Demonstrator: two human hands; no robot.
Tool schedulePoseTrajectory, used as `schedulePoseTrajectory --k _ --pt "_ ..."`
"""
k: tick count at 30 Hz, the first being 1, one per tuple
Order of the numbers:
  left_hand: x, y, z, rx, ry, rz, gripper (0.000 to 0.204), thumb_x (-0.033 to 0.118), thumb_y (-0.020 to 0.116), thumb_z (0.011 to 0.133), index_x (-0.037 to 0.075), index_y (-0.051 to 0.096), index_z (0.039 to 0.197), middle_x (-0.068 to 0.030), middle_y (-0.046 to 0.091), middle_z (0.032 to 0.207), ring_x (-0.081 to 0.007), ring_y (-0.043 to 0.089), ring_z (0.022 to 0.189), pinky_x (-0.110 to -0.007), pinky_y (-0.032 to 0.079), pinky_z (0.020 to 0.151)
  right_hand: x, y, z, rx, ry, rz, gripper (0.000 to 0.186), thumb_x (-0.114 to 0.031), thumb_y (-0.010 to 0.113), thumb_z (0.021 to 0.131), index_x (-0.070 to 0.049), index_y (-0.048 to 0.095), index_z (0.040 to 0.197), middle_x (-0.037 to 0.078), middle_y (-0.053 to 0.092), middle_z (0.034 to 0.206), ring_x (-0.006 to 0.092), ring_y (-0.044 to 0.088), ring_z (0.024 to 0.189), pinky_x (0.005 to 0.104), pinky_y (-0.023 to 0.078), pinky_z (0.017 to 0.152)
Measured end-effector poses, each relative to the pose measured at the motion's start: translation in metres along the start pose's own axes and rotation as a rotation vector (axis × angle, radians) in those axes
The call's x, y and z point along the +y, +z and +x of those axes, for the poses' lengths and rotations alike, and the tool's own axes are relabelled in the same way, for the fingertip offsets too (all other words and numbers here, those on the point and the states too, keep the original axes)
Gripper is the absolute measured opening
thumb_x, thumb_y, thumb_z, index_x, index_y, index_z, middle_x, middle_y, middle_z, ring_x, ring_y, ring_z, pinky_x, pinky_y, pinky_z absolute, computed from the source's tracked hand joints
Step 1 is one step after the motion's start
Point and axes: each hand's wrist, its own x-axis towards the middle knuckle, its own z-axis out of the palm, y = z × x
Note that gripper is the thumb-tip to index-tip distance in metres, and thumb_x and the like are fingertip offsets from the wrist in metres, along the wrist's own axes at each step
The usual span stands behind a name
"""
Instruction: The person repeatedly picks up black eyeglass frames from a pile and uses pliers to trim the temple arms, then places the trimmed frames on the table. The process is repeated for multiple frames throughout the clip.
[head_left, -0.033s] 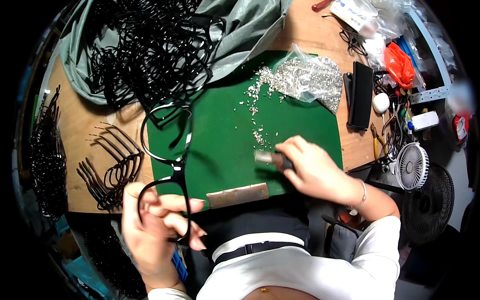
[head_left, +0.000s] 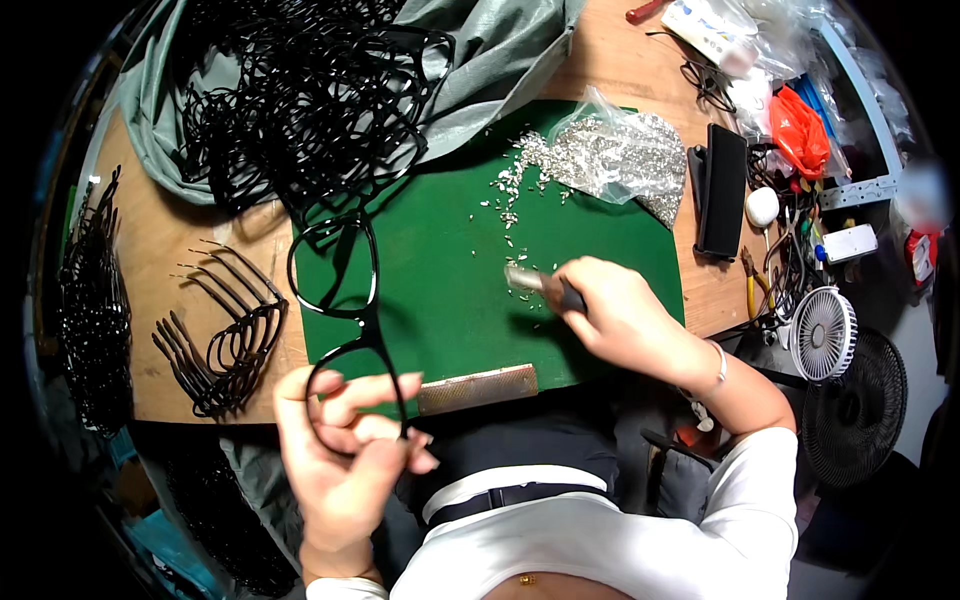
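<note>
My left hand (head_left: 350, 465), near the table's front edge, grips a black eyeglass frame (head_left: 366, 328) by its lower rim, with fingers showing through the lens opening. The frame is held over the left part of a green mat (head_left: 430, 250), its other rim pointing away from me. In my right hand (head_left: 625, 315) is a short tool with a dark handle and a pale, metallic-looking tip (head_left: 526, 279), blurred by motion. Its tip is over several tiny silvery pieces on the mat. More silvery pieces (head_left: 520, 165) trail toward a clear plastic bag (head_left: 625, 160) full of them.
A large heap of black eyeglass frames (head_left: 300, 110) lies on grey cloth at the far left. A row of frames (head_left: 235, 340) stands left of the mat. A perforated metal strip (head_left: 478, 390) sits at the front edge. A black case (head_left: 720, 195), pliers (head_left: 757, 280) and fans line the right.
My left hand and the eyeglass frame have shifted slightly right and up, and the frame has turned a little. The tool in my right hand has moved a little farther away from me.
</note>
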Motion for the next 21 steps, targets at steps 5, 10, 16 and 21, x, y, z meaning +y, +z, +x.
schedulePoseTrajectory --k 5,10,16,21 --pt "-0.032 0.000 -0.016 0.009 0.073 0.049 0.082 -0.010 0.060 0.069 0.007 0.006 0.130 -0.0221 0.052 0.103 -0.0113 0.058 0.066 -0.022 0.048 0.065 0.010 0.017 0.014 0.065 0.068 0.052 0.017 -0.007 0.059 0.068 0.001 0.050 0.080 0.015 0.053 0.075 0.0331 0.054 0.073 0.0394 0.044 0.066" --pt "-0.039 -0.006 -0.007 -0.141 0.200 0.050 0.099 -0.011 0.065 0.062 0.009 -0.001 0.133 -0.0229 0.048 0.106 -0.0114 0.056 0.068 -0.023 0.048 0.067 0.005 0.021 0.016 0.071 -0.011 0.006 0.018 -0.007 0.060 0.067 -0.001 0.050 0.080 0.013 0.052 0.075 0.0311 0.053 0.072 0.0386 0.044 0.065" --pt "-0.046 0.002 -0.001 -0.249 0.222 0.164 0.093 -0.011 0.061 0.067 0.008 -0.003 0.132 -0.0239 0.043 0.115 -0.0145 0.057 0.077 -0.025 0.047 0.071 0.005 0.021 0.014 0.044 0.011 -0.036 0.016 -0.006 0.059 0.069 -0.001 0.049 0.081 0.014 0.052 0.076 0.0314 0.053 0.073 0.0383 0.044 0.065" --pt "-0.057 0.017 0.003 -0.088 0.396 0.436 0.089 -0.011 0.062 0.068 0.003 0.001 0.131 -0.0232 0.042 0.118 -0.0157 0.056 0.082 -0.025 0.048 0.075 -0.043 -0.004 0.000 0.028 0.028 0.552 0.011 -0.004 0.059 0.072 0.001 0.053 0.081 0.013 0.054 0.074 0.0263 0.057 0.068 0.0317 0.044 0.062"
